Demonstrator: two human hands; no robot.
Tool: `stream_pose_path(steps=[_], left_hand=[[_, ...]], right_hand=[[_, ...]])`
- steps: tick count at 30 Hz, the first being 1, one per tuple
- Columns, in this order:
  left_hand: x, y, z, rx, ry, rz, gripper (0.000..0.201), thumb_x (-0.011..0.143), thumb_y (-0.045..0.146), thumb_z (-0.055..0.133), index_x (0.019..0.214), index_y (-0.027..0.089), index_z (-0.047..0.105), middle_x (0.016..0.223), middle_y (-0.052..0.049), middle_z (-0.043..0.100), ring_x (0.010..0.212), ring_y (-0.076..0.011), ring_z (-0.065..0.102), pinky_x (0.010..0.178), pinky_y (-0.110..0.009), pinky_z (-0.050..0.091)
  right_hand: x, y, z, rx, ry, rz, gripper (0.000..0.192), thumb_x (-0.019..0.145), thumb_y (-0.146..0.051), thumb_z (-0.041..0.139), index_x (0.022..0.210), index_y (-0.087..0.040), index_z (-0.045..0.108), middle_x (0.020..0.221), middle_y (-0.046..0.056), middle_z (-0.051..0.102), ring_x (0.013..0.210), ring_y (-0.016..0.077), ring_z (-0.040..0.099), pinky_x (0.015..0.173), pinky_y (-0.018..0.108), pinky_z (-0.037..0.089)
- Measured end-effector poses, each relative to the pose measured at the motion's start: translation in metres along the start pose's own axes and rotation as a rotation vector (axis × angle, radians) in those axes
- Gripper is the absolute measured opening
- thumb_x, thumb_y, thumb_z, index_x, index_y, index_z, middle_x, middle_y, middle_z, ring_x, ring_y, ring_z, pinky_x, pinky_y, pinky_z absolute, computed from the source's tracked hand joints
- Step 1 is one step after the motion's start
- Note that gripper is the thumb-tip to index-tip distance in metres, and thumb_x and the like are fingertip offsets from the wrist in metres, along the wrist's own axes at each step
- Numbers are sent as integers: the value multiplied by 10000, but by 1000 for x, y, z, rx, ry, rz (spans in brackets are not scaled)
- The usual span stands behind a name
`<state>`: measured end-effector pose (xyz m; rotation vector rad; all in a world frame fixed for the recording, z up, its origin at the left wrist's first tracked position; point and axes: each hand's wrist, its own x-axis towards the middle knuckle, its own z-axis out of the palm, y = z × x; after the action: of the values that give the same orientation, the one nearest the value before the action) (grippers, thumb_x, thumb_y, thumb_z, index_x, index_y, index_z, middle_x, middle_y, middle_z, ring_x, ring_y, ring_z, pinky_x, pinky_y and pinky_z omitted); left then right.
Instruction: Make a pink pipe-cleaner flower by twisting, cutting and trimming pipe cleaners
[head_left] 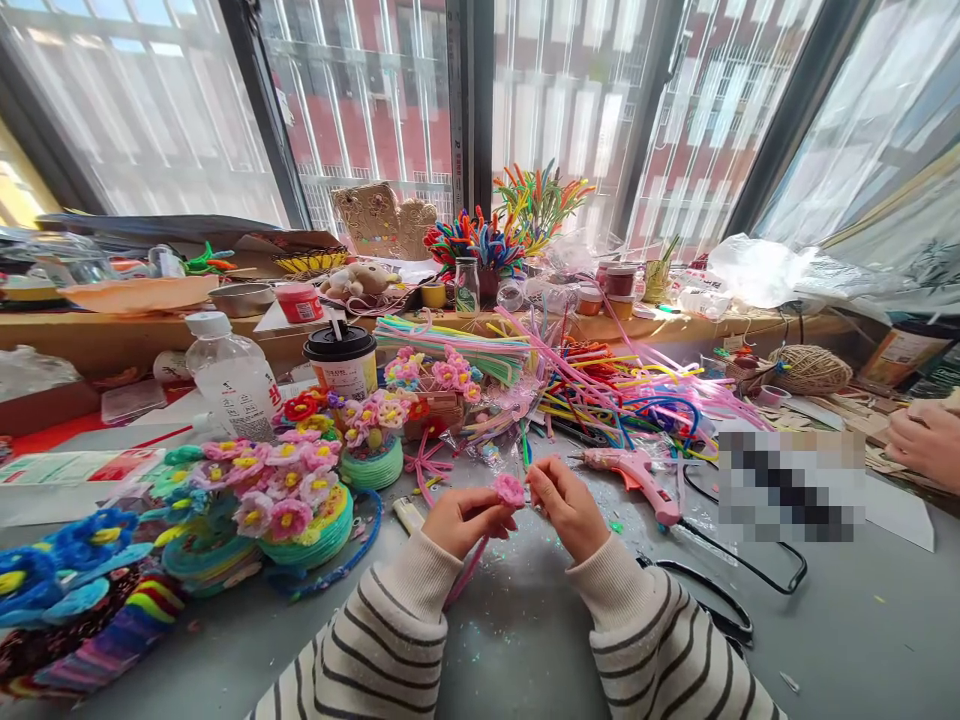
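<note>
I see my left hand (463, 520) and right hand (567, 505) meeting over the grey counter (525, 640), fingers pinched shut on a fuzzy pink pipe-cleaner flower (511, 489), its thin pink stem trailing toward 7 o'clock. A pink plastic glue gun (636, 476) lies at 3 o'clock of my right hand; coiled baskets of fluffy pink flowers (300, 505) sit at 9 o'clock.

The pipe-cleaner flower (511, 489) is pink, on a pink stem. The sleeves (390, 640) are cream with dark stripes. The desk (862, 630) is grey. The glue gun (637, 477) is pale pink with a black cord. Near the desk's left edge, the flower baskets (300, 510) show pink blooms with yellow centres over green and yellow coils.
</note>
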<state>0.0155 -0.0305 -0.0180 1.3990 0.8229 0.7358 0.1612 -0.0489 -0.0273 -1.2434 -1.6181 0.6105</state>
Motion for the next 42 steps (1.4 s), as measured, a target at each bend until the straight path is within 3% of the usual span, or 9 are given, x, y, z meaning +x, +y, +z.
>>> stream_pose_path(steps=[3,8,11,15,25,32,37,40,42], left_hand=[[0,0,0,-4,4,-14,299,563,351,569,719,100,613,563,-34,573,527,-117,523,558,-255,428],[4,-5,0,2,122,-22,338,542,397,565,677,90,608,504,-18,542,479,-99,492,499,-229,405],[5,-7,1,9,150,-3,342,544,407,556,646,84,604,487,-15,535,462,-95,486,485,-223,395],[4,-5,2,5,169,-4,324,546,397,557,629,86,600,484,-12,535,459,-96,485,485,-222,391],[5,-5,1,14,182,-9,320,537,396,565,619,89,604,474,-12,534,448,-94,473,476,-223,387],[5,-6,2,12,180,-20,312,547,383,560,629,85,601,477,-12,537,456,-93,479,463,-214,384],[5,-7,-2,3,134,-34,304,569,372,550,661,86,596,504,-13,548,468,-90,487,477,-213,391],[6,-9,-3,-25,113,-37,299,574,362,553,686,87,587,524,-17,559,454,-83,487,482,-214,397],[5,-8,-2,-45,105,-13,300,579,350,555,717,84,584,543,-26,571,449,-84,492,474,-212,399]], right_hand=[[-1,2,-9,-217,31,-53,302,794,-307,295,591,-163,468,516,-11,451,485,96,422,467,205,324],[-21,33,-55,-602,287,-146,207,739,-293,372,670,-165,518,642,46,536,624,163,479,580,274,377],[-43,56,-88,-818,479,-98,213,709,-266,377,802,-162,539,760,70,567,718,198,501,655,312,383],[-66,71,-111,-1025,554,-30,371,638,-102,283,905,-166,532,870,69,565,820,204,506,677,309,399],[-68,85,-102,-1154,387,-1,348,654,-132,293,854,-196,571,871,56,585,739,182,536,634,291,418],[-58,88,-110,-1252,139,-27,284,620,-135,370,798,-207,578,807,61,592,689,188,538,555,281,396],[-54,67,-85,-1179,258,-147,386,626,-109,355,989,-151,481,1007,95,514,886,225,469,726,347,354],[-52,42,-62,-965,227,-200,238,715,-193,358,901,-156,502,854,86,553,801,204,489,692,326,365],[-48,24,-48,-787,161,-174,188,753,-239,346,712,-164,513,697,61,544,686,174,495,624,293,377]])
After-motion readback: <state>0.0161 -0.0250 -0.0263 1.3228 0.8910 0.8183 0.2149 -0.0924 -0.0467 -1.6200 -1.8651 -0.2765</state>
